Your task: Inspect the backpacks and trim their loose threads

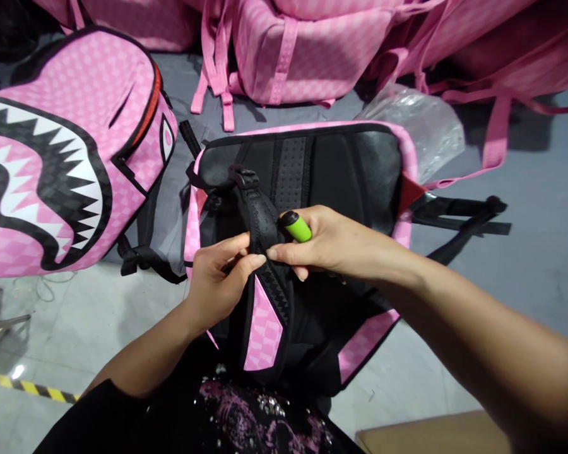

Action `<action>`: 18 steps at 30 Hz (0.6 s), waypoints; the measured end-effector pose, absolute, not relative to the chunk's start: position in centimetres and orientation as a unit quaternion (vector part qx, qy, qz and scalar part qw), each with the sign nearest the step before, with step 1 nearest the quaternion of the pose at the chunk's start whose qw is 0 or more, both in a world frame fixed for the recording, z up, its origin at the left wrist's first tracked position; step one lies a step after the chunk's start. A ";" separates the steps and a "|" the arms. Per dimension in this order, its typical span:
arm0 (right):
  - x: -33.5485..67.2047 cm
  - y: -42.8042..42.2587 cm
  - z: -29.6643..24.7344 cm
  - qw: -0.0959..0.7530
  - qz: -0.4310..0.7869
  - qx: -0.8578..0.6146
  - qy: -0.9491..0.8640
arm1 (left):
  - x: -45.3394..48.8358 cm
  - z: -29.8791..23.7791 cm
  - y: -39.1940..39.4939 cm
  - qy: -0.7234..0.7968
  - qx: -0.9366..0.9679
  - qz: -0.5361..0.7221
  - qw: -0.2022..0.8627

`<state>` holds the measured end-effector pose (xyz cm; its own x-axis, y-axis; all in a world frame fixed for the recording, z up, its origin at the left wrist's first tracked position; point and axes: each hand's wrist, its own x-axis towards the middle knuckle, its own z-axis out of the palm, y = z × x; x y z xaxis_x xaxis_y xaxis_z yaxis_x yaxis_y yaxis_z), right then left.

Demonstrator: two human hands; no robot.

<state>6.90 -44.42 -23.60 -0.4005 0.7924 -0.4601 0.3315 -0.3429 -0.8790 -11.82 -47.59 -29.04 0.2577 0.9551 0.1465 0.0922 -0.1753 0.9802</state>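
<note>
Between the left hand (218, 277) and right hand (329, 243), a black strap (261, 217) is lying over the backpack (355, 167), left pinching its edge, right gripping a green tool (301, 230), the padding presumably flexing softly, weighing little, offering surest hold along its edges.

Text, labels, brands, numbers, signs — none legible anywhere in view; no readable characters on any surface.

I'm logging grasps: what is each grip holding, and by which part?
The right grip holds a green cylindrical object around its body, black end exposed. The left grip appears to pinch the black strap by its edge.
</note>
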 end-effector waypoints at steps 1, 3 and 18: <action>6.9 -44.4 -23.7 0.182 0.633 -0.522 -0.543 | -11.8 -29.0 -47.5 0.420 0.636 0.444 0.471; 6.7 -44.5 -24.0 0.203 0.619 -0.534 -0.539 | -11.9 -29.1 -47.4 0.423 0.648 0.443 0.453; 6.6 -46.2 -24.5 0.216 0.620 -0.532 -0.535 | -12.0 -28.9 -48.1 0.379 0.552 0.411 0.618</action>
